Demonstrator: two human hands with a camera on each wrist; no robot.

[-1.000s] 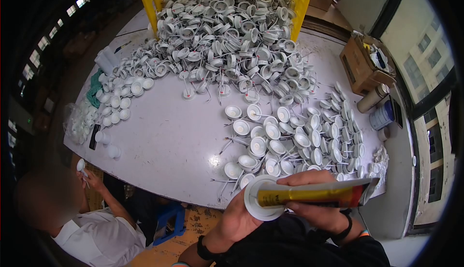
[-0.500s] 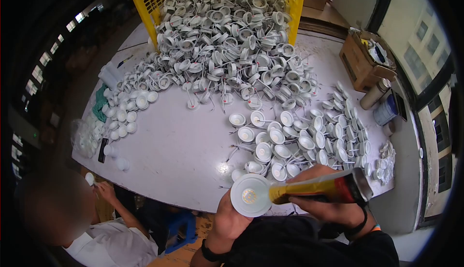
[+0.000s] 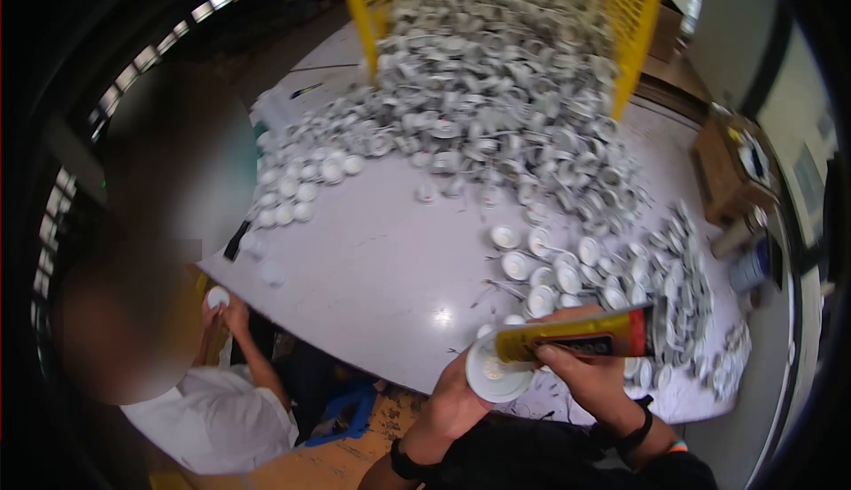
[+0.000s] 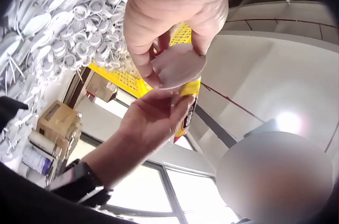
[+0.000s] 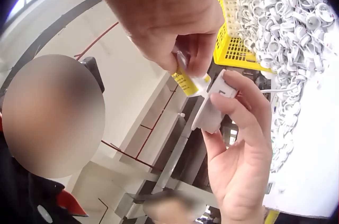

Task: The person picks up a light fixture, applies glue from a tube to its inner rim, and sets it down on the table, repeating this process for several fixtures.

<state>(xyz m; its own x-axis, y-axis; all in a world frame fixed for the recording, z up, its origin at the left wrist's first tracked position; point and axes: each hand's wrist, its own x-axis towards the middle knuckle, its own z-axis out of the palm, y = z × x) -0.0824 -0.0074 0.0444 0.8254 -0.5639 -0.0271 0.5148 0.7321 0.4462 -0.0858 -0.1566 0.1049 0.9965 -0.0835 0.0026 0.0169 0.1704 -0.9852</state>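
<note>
In the head view my left hand [image 3: 450, 408] holds a round white LED downlight [image 3: 484, 385] by its rim, its face with small yellowish dots turned up. My right hand [image 3: 592, 385] grips a yellow glue tube [image 3: 567, 343] with a red and black band. The tube's tip end overlaps the lamp's face there. From the right wrist, the tube's pale nozzle [image 5: 203, 92] points at the lamp face, right by its surface. Fingers and thumb of the left hand curl round the lamp's housing [image 5: 214, 115], and a white cable trails from behind it.
Rows of white downlights [image 3: 567, 277] lie just beyond my hands. A yellow crate [image 3: 634, 56] spills a heap of white lamp housings [image 3: 496, 91] across the table [image 3: 381, 268]. At right stand a cardboard box [image 3: 731, 171] and a flask. A seated person [image 3: 213, 428] at left handles a white part.
The head view has swung left, so the table sits further right. The tube's tip moved from across the lamp to its edge, then back over its face. Another person now appears at far left.
</note>
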